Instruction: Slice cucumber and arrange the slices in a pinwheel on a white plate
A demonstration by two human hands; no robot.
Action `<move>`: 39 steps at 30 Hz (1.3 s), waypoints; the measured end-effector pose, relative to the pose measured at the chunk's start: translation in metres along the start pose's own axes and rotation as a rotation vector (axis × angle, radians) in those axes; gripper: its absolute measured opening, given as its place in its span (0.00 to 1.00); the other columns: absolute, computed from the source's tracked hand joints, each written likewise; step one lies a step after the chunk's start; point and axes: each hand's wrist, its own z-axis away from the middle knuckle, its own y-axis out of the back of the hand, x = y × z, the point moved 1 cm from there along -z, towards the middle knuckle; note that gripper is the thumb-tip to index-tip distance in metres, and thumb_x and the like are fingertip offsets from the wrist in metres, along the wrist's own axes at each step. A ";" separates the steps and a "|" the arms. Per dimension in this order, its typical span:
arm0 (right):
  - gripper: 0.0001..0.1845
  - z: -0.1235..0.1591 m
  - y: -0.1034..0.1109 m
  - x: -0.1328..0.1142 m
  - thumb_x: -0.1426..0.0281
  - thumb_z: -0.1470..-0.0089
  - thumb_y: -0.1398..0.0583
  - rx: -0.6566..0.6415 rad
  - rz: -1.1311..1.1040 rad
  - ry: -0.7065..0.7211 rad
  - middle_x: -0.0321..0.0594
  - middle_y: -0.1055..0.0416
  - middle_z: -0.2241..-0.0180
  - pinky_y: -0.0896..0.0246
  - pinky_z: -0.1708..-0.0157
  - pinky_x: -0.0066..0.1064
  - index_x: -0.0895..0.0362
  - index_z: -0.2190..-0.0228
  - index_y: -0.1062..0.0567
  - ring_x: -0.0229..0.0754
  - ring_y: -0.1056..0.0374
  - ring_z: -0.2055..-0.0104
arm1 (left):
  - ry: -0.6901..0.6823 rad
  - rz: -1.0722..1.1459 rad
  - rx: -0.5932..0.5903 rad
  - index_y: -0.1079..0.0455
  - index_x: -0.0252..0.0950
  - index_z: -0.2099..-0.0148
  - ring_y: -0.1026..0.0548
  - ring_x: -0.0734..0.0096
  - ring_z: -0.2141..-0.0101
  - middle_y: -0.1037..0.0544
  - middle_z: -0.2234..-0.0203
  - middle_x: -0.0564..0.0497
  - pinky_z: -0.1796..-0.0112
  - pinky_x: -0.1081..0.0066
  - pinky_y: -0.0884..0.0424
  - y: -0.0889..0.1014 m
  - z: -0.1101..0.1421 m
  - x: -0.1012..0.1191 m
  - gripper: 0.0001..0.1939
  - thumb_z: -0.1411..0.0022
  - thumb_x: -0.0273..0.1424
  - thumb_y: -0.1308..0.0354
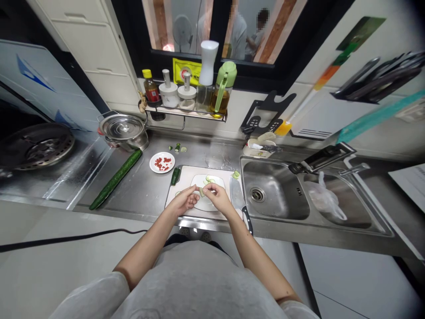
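A thin cucumber slice [201, 192] is between my two hands, above a white square plate [207, 204]. My right hand [216, 197] pinches it between thumb and fingers. From the other side my left hand [184, 200] has thumb and forefinger closed at its edge, with the other fingers curled. More cucumber slices [210, 179] lie at the plate's far side. Under the plate is a pale cutting board [186, 178], with a dark green cucumber piece [175, 176] at its left. A knife [236, 192] rests along the right side, handle toward me, with slices [236, 174] beyond its tip.
On the left lie a whole cucumber [116, 179], a lidded steel pot [124, 130] and a small plate of chopped red pieces [162, 171]. Cucumber ends [177, 147] sit behind. To the right is a double sink [275, 212]. A condiment shelf [189, 113] hangs above the counter.
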 end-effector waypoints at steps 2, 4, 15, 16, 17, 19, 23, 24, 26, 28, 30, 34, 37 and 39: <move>0.12 -0.001 0.001 0.004 0.61 0.52 0.40 0.011 0.002 0.005 0.37 0.28 0.71 0.40 0.66 0.29 0.57 0.74 0.28 0.38 0.35 0.67 | -0.044 -0.033 -0.002 0.35 0.36 0.62 0.36 0.85 0.83 0.30 0.80 0.57 0.83 0.83 0.52 -0.001 0.000 0.000 0.19 0.48 0.44 0.36; 0.11 -0.001 0.002 0.008 0.61 0.52 0.40 0.022 0.005 0.006 0.36 0.28 0.72 0.40 0.65 0.30 0.57 0.74 0.28 0.37 0.35 0.67 | -0.094 -0.080 0.015 0.35 0.35 0.65 0.35 0.86 0.82 0.28 0.78 0.56 0.83 0.82 0.51 -0.002 0.000 0.000 0.19 0.50 0.43 0.35; 0.10 -0.001 0.004 0.011 0.62 0.54 0.40 0.032 -0.035 -0.068 0.36 0.29 0.73 0.37 0.67 0.31 0.56 0.74 0.27 0.37 0.36 0.70 | -0.423 -0.298 0.255 0.29 0.33 0.66 0.29 0.76 0.75 0.24 0.76 0.51 0.77 0.78 0.44 -0.008 -0.001 0.001 0.20 0.57 0.42 0.32; 0.09 -0.001 0.004 0.011 0.63 0.55 0.40 0.033 -0.041 -0.076 0.36 0.29 0.73 0.37 0.67 0.32 0.56 0.75 0.27 0.37 0.37 0.70 | -0.445 -0.302 0.260 0.28 0.33 0.66 0.29 0.76 0.75 0.25 0.77 0.53 0.76 0.78 0.43 -0.009 0.000 0.002 0.19 0.58 0.41 0.32; 0.09 0.000 0.004 0.011 0.63 0.55 0.40 0.033 -0.046 -0.085 0.35 0.29 0.73 0.37 0.67 0.32 0.56 0.75 0.27 0.37 0.37 0.71 | -0.463 -0.302 0.260 0.29 0.34 0.66 0.29 0.76 0.75 0.26 0.78 0.54 0.76 0.78 0.43 -0.011 0.000 0.002 0.19 0.58 0.40 0.31; 0.08 0.000 0.004 0.011 0.63 0.55 0.40 0.039 -0.053 -0.101 0.35 0.29 0.73 0.36 0.67 0.32 0.56 0.75 0.28 0.37 0.36 0.71 | -0.495 -0.290 0.262 0.29 0.34 0.66 0.29 0.77 0.75 0.28 0.79 0.55 0.75 0.78 0.42 -0.014 0.001 0.002 0.18 0.58 0.38 0.31; 0.09 -0.001 0.004 0.011 0.63 0.56 0.41 0.048 -0.059 -0.133 0.35 0.29 0.75 0.36 0.68 0.31 0.56 0.76 0.28 0.36 0.37 0.72 | -0.560 -0.265 0.273 0.30 0.34 0.67 0.30 0.78 0.75 0.29 0.78 0.56 0.73 0.77 0.37 -0.018 0.001 0.003 0.17 0.57 0.37 0.32; 0.09 -0.001 0.003 0.012 0.63 0.57 0.40 0.048 -0.063 -0.142 0.35 0.30 0.75 0.37 0.69 0.31 0.56 0.76 0.28 0.36 0.37 0.72 | -0.575 -0.256 0.275 0.30 0.34 0.67 0.30 0.79 0.75 0.30 0.78 0.56 0.72 0.77 0.36 -0.018 0.000 0.003 0.17 0.57 0.37 0.32; 0.09 -0.001 0.003 0.013 0.63 0.57 0.40 0.044 -0.076 -0.160 0.34 0.30 0.76 0.37 0.70 0.31 0.56 0.77 0.28 0.36 0.38 0.73 | -0.594 -0.237 0.277 0.30 0.34 0.65 0.30 0.79 0.75 0.29 0.77 0.56 0.71 0.76 0.36 -0.018 -0.001 0.003 0.18 0.57 0.36 0.32; 0.09 0.000 0.003 0.014 0.63 0.58 0.40 0.039 -0.094 -0.180 0.34 0.31 0.77 0.38 0.71 0.30 0.57 0.77 0.29 0.35 0.38 0.74 | -0.601 -0.219 0.274 0.31 0.34 0.60 0.30 0.79 0.74 0.29 0.76 0.56 0.71 0.77 0.36 -0.017 -0.003 0.002 0.21 0.57 0.36 0.32; 0.09 0.001 0.003 0.015 0.63 0.58 0.40 0.035 -0.111 -0.202 0.34 0.31 0.77 0.40 0.73 0.29 0.57 0.77 0.29 0.35 0.38 0.75 | -0.602 -0.209 0.269 0.32 0.35 0.55 0.30 0.79 0.74 0.29 0.75 0.56 0.72 0.77 0.36 -0.017 -0.005 0.000 0.25 0.57 0.35 0.32; 0.09 0.003 0.005 0.016 0.63 0.58 0.40 0.033 -0.126 -0.258 0.33 0.33 0.79 0.44 0.78 0.26 0.57 0.76 0.30 0.35 0.38 0.76 | -0.589 -0.212 0.259 0.33 0.35 0.51 0.30 0.80 0.74 0.29 0.74 0.56 0.71 0.77 0.36 -0.017 -0.008 -0.002 0.28 0.55 0.34 0.33; 0.09 0.004 0.008 0.018 0.63 0.58 0.40 0.025 -0.132 -0.288 0.32 0.34 0.80 0.46 0.81 0.24 0.56 0.76 0.31 0.35 0.38 0.77 | -0.563 -0.216 0.251 0.33 0.34 0.51 0.29 0.79 0.74 0.31 0.74 0.56 0.71 0.77 0.36 -0.020 -0.010 -0.004 0.27 0.55 0.34 0.34; 0.10 0.005 0.009 0.019 0.63 0.58 0.40 0.024 -0.142 -0.297 0.32 0.33 0.80 0.46 0.82 0.23 0.56 0.75 0.31 0.35 0.37 0.77 | -0.546 -0.213 0.250 0.33 0.34 0.52 0.28 0.79 0.74 0.31 0.73 0.56 0.71 0.77 0.35 -0.022 -0.011 -0.006 0.26 0.56 0.33 0.34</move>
